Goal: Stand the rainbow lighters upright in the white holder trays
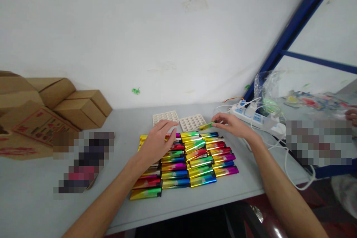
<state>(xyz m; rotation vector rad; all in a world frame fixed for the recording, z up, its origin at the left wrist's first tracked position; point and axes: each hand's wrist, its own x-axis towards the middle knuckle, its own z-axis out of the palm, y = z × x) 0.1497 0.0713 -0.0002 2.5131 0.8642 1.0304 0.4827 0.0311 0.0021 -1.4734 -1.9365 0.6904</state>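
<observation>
Several shiny, rainbow-coloured lighters (192, 161) lie in neat columns on the grey table (36, 200). My right hand (232, 123) pinches one green-yellow lighter (206, 126) by its end, just above the far end of the right columns. My left hand (157, 139) hovers palm down over the far end of the left columns, fingers spread, touching or nearly touching the lighters beneath it. Two white moulded trays (180, 119) with round pockets lie just beyond the lighters.
Cardboard boxes (41, 109) are stacked at the left against the white wall. A white power strip (255, 117) with cables lies at the right, beside clear plastic bags (301, 98) and a blue metal frame (290, 31). The table's front edge is close to me.
</observation>
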